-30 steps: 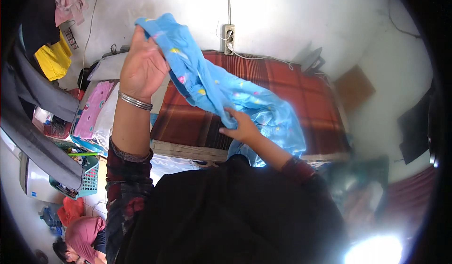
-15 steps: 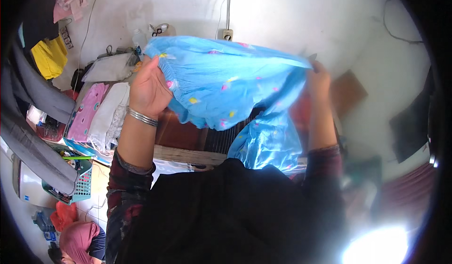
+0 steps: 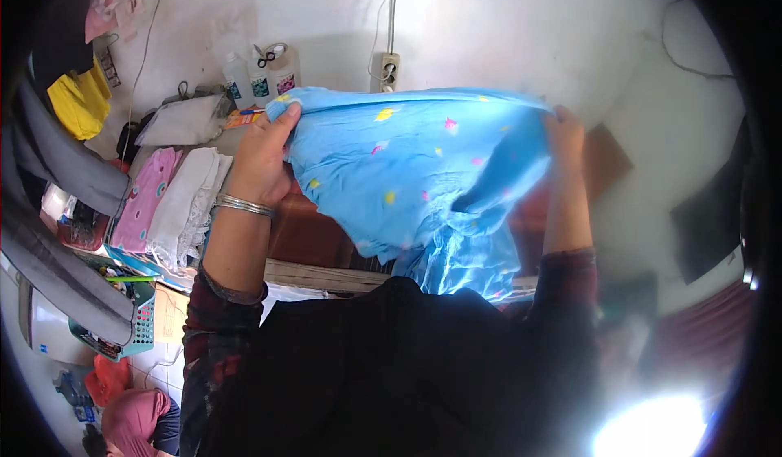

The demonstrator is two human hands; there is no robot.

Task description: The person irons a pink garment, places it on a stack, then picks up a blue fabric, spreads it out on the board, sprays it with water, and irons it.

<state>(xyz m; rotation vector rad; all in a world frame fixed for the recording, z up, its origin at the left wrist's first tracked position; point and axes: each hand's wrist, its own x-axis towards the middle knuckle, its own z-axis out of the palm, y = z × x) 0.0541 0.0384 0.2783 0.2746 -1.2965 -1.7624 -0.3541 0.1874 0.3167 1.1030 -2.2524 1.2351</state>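
A light blue garment [image 3: 383,164] with small yellow and pink motifs is stretched between my two hands. My left hand [image 3: 265,151] pinches its upper left corner, the thumb on top of the cloth. At the upper right corner my right hand [image 3: 564,143] is closed on the edge; its fingers are partly blurred. The top edge runs nearly straight between the hands, and the lower part hangs in loose folds toward me. I cannot tell which kind of garment it is.
Folded clothes, one pink [image 3: 147,200] and one white [image 3: 191,204], lie to the left. Bottles [image 3: 259,78] and scissors [image 3: 265,56] stand by the wall near a socket [image 3: 389,72]. A green basket [image 3: 140,318] is at lower left. Another person [image 3: 134,420] is at the bottom left.
The garment's top edge has been pulled straighter, and its left end has come lower and to the right. More cloth hangs down in the middle. Both hands keep their hold.
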